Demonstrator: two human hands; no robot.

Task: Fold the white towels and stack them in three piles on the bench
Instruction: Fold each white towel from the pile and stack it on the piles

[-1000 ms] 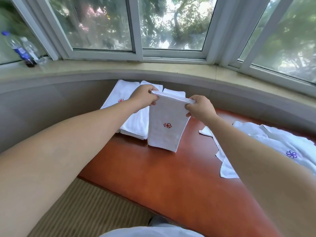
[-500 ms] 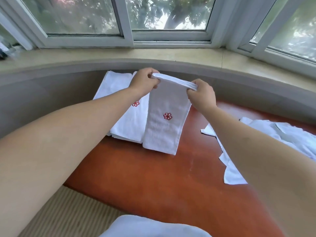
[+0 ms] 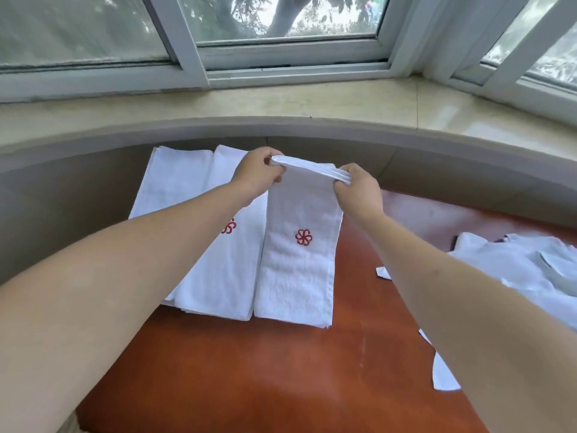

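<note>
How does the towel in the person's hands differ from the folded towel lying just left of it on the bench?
The held towel is pinched at its top corners by the left hand and right hand, its top edge lifted; the middle folded towel lies flat, untouched. The held towel's red flower mark shows whole; the middle folded towel's is partly hidden behind the left forearm. Both are white, folded into long strips, side by side on the bench.

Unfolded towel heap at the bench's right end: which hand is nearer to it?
Right. The right hand pinches the folded towel on the side toward the unfolded towel heap; the left hand holds the far corner.
</note>
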